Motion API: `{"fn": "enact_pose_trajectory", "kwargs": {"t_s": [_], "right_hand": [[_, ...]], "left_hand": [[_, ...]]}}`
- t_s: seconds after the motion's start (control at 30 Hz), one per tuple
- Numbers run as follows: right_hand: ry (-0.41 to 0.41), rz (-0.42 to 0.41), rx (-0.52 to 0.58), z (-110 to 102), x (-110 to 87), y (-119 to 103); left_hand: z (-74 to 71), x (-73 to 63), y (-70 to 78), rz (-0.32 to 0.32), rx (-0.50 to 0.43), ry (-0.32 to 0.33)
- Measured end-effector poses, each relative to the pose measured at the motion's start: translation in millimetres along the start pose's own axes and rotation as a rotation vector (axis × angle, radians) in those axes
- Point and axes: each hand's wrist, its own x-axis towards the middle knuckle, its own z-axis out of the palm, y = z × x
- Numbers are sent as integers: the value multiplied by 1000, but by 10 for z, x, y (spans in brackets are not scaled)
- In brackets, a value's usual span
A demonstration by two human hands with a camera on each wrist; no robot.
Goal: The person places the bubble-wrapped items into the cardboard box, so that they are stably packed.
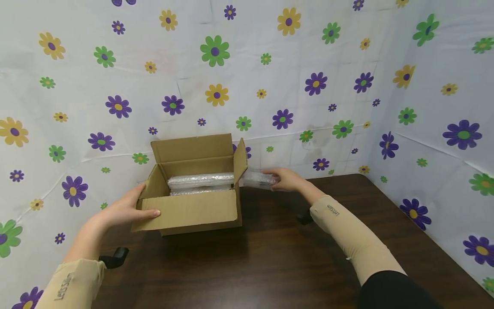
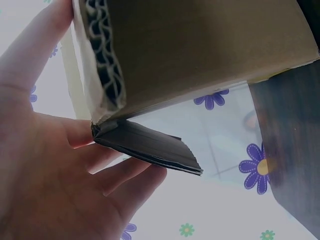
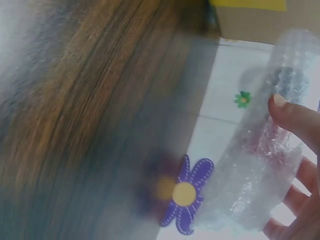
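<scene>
An open cardboard box (image 1: 189,211) stands on the dark wooden table with its flaps spread. Inside lie bubble-wrapped packages (image 1: 200,180), one behind another. My left hand (image 1: 122,208) holds the box at its left front corner, the thumb across the front flap and the fingers along the left side; the left wrist view shows the fingers behind a folded flap (image 2: 155,145). To the right of the box, my right hand (image 1: 288,179) grips a long bubble-wrapped package (image 3: 255,170) between thumb and fingers. Something reddish and dark shows through its wrap, too blurred to identify.
The brown table (image 1: 278,253) extends in front of and to the right of the box. Close behind it hangs a white flower-patterned cloth (image 1: 247,86), which continues along both sides. The box's right flap (image 1: 240,161) sticks up beside the right-hand package.
</scene>
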Motion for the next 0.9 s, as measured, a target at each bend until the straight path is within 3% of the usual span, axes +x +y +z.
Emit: {"fn": "enact_pose_trajectory", "kwargs": {"t_s": [0.17, 0.43, 0.9], "right_hand": [[-8, -26, -4, -111, -186, -3], [-15, 11, 9, -229, -397, -40], [-115, 18, 65, -596, -544, -245]], "left_hand": [[-5, 12, -7, -6, -1, -8], [-13, 25, -11, 0, 1, -14], [-13, 4, -18, -1, 0, -29]]}}
